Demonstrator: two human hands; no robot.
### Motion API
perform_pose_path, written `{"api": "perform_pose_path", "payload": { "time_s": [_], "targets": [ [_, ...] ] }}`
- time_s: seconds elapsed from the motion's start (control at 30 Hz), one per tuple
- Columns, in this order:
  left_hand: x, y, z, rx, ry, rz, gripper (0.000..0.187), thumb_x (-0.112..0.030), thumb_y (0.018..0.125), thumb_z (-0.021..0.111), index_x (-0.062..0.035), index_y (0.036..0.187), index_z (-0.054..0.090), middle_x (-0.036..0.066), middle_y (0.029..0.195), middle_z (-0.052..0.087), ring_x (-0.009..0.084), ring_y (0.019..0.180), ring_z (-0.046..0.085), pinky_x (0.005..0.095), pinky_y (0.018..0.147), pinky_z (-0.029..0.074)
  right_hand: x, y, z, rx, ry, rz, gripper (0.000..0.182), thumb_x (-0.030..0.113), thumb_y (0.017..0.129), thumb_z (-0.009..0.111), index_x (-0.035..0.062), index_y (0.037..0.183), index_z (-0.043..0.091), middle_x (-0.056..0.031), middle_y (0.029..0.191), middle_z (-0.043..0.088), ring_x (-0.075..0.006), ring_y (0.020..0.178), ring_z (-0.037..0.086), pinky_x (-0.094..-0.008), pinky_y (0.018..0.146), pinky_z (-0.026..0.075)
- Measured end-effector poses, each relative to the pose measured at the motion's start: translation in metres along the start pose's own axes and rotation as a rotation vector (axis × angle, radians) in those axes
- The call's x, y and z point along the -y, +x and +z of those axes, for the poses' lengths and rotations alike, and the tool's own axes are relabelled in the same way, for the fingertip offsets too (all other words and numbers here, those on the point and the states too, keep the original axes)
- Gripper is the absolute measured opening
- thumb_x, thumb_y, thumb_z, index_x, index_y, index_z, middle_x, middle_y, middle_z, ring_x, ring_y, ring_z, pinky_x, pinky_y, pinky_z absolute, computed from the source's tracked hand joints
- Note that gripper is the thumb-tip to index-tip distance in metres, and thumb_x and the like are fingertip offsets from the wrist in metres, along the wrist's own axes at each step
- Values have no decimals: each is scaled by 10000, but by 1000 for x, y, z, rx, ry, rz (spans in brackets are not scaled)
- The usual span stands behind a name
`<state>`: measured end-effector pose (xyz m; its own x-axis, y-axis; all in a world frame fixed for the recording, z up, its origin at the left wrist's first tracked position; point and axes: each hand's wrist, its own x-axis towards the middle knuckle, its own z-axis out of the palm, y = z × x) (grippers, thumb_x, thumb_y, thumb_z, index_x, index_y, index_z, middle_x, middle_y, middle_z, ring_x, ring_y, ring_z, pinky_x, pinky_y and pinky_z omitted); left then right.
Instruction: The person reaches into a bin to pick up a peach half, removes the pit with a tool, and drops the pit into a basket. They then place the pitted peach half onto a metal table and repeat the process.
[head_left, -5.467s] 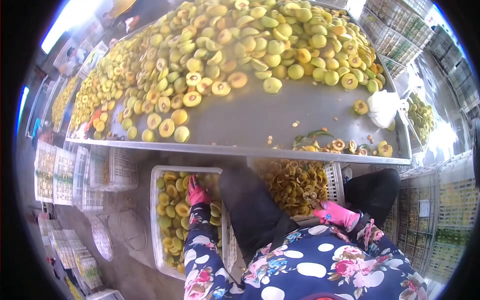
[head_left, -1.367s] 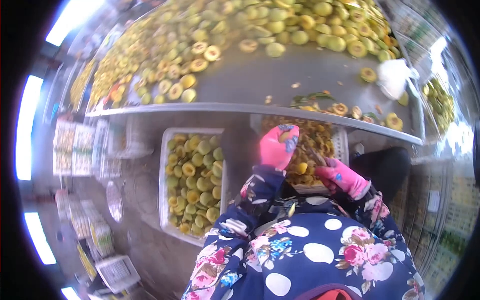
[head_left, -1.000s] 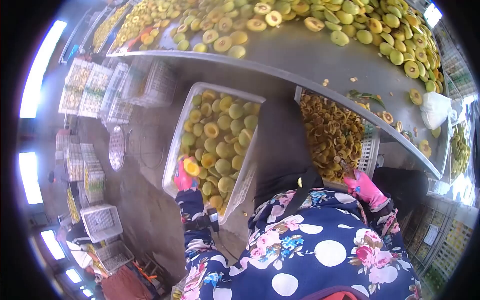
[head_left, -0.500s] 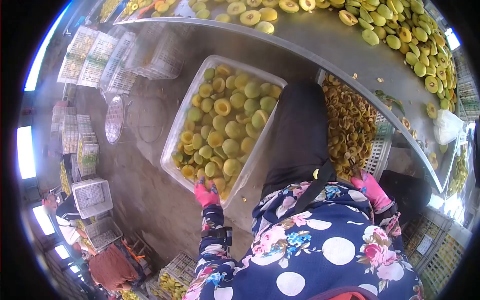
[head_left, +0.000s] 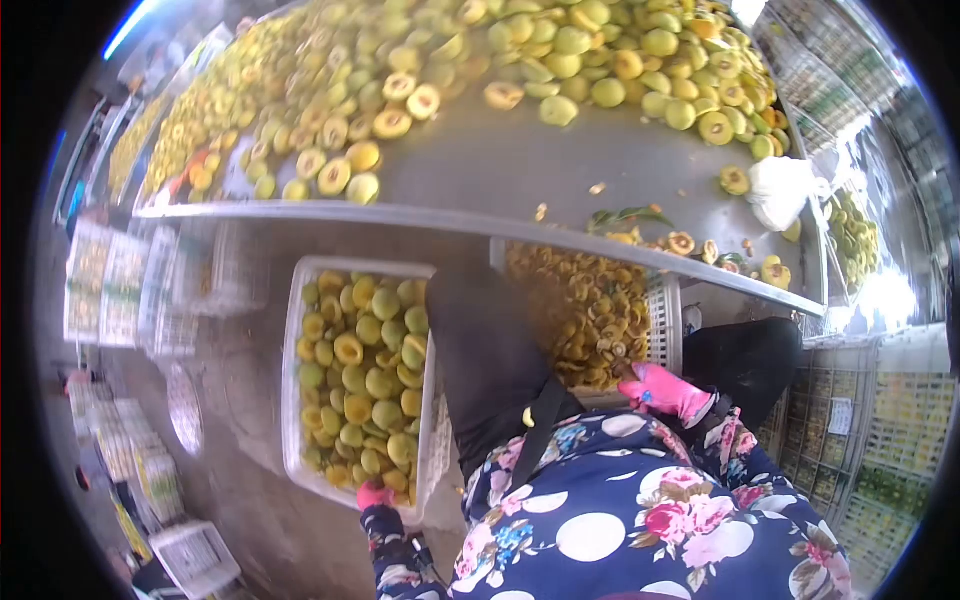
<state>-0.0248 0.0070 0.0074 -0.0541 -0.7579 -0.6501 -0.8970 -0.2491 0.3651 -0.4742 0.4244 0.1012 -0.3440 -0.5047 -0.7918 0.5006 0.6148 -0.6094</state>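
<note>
My left hand (head_left: 374,494), in a pink glove, is at the near corner of a white plastic crate (head_left: 290,400) filled with halved green-yellow stone fruit (head_left: 365,370). Its fingers are blurred against the rim and fruit, so their grip cannot be made out. My right hand (head_left: 668,392), also pink-gloved, is closed beside a second white crate (head_left: 663,325) of brownish-yellow fruit pieces (head_left: 590,315). A small dark thing shows at its fingertips, too indistinct to name.
A metal table (head_left: 460,165) crosses ahead, heaped with halved fruit (head_left: 610,60); a white plastic bag (head_left: 778,192) lies on its right part. Stacked crates (head_left: 105,285) stand at left, more crates (head_left: 860,440) at right. My dark-trousered leg (head_left: 480,350) lies between the two fruit crates.
My view has tilted up and turned, showing more of the table and its fruit. My left hand remains at the crate's near corner, its fingers now less visible; my right hand stays closed by the other crate.
</note>
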Motion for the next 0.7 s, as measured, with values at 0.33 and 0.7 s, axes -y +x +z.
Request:
{"api": "perform_pose_path", "payload": {
  "time_s": [0.33,0.7],
  "targets": [
    [-408,-20,-81,1034,-737,324,218,-191,829,564,-27,969,596,77,828,627,119,573,571,232,448,451,23,-25,0,-15,122,-28,250,279,846,586,61,903,477,-12,641,532,-64,467,484,-200,417,375],
    [-737,-57,175,200,169,854,445,-268,786,620,-15,1137,515,184,959,597,268,690,625,351,578,513,30,-58,-17,-83,248,-40,284,267,835,600,36,954,485,-17,702,527,-93,565,482,-236,508,403]
  ]
}}
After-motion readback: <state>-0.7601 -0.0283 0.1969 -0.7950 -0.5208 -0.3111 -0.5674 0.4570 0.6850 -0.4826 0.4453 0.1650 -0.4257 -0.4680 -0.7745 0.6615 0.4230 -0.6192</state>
